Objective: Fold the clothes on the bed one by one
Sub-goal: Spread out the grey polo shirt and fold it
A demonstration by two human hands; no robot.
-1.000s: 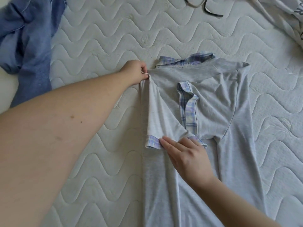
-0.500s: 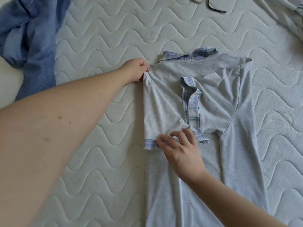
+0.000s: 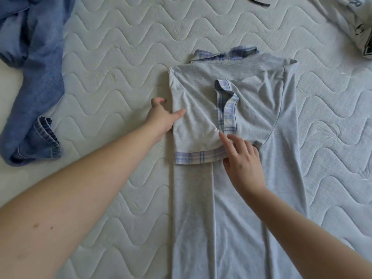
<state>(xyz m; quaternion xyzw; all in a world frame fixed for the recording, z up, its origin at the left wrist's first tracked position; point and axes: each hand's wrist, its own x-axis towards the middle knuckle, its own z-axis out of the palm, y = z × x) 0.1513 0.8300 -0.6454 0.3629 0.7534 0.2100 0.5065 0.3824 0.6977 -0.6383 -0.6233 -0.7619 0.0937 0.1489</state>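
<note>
A light grey shirt [image 3: 237, 198] with a blue plaid collar and plaid sleeve cuffs lies lengthwise on the bed, both sides folded inward into a long strip. My left hand [image 3: 163, 115] rests at the shirt's left edge, its thumb lying on the folded left sleeve [image 3: 193, 127] and its fingers loose on the mattress. My right hand [image 3: 241, 160] lies over the shirt's middle, straight fingertips touching the spot where the two plaid cuffs meet.
A white quilted mattress [image 3: 120, 57] lies under everything. A crumpled blue garment [image 3: 34, 81] sits at the left edge. A grey and white printed garment [image 3: 354, 25] lies at the top right corner. A dark strap [image 3: 259, 2] shows at the top.
My left hand has let go of the shoulder corner and slid down the shirt's left edge. The left sleeve now lies flatter. My right hand stayed at the cuffs.
</note>
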